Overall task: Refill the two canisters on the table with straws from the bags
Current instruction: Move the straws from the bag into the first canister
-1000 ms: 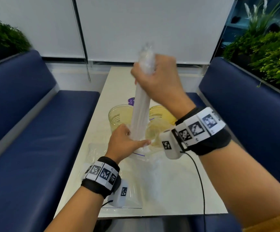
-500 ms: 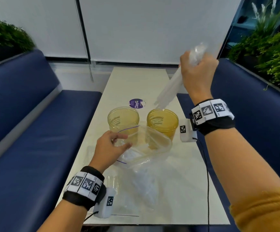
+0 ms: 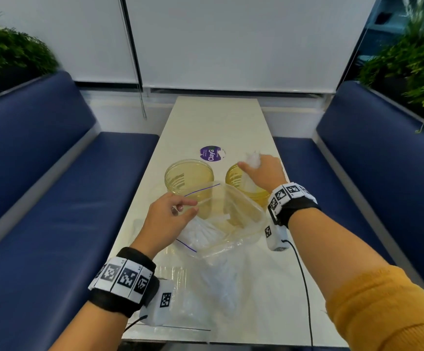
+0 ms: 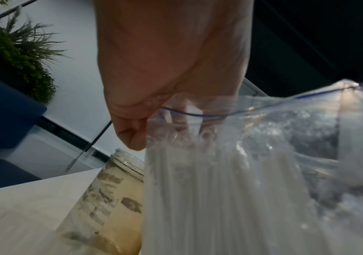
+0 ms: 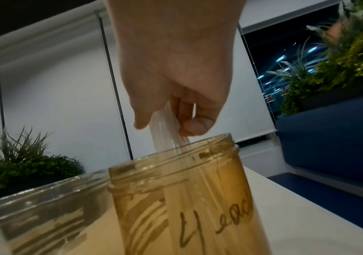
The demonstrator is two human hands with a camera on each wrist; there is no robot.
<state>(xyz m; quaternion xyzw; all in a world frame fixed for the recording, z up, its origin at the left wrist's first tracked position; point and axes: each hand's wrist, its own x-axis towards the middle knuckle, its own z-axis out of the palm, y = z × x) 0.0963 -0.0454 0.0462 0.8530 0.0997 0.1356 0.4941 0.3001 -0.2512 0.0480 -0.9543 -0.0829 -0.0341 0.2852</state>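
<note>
Two open yellow-tinted canisters stand mid-table, a left canister [image 3: 189,176] and a right canister [image 3: 233,177]. My right hand [image 3: 262,171] grips a bundle of clear wrapped straws [image 3: 250,173] whose lower ends stand inside the right canister [image 5: 176,195]. In the right wrist view the fingers [image 5: 189,120] curl round the straws [image 5: 165,131] just above the rim. My left hand [image 3: 170,216] pinches the mouth of a clear zip bag [image 3: 221,219] holding more straws [image 4: 220,189], with the left canister [image 4: 110,198] beside it.
A second clear bag [image 3: 205,292] lies flat near the table's front edge. A purple sticker [image 3: 210,153] sits behind the canisters. Blue benches [image 3: 66,186] flank the white table [image 3: 218,117], with plants behind them. A cable [image 3: 304,287] runs from my right wrist.
My right hand pulled the straw bundle out of the bag, swung it up and right, then lowered it into the right canister. My left hand kept hold of the bag's mouth.
</note>
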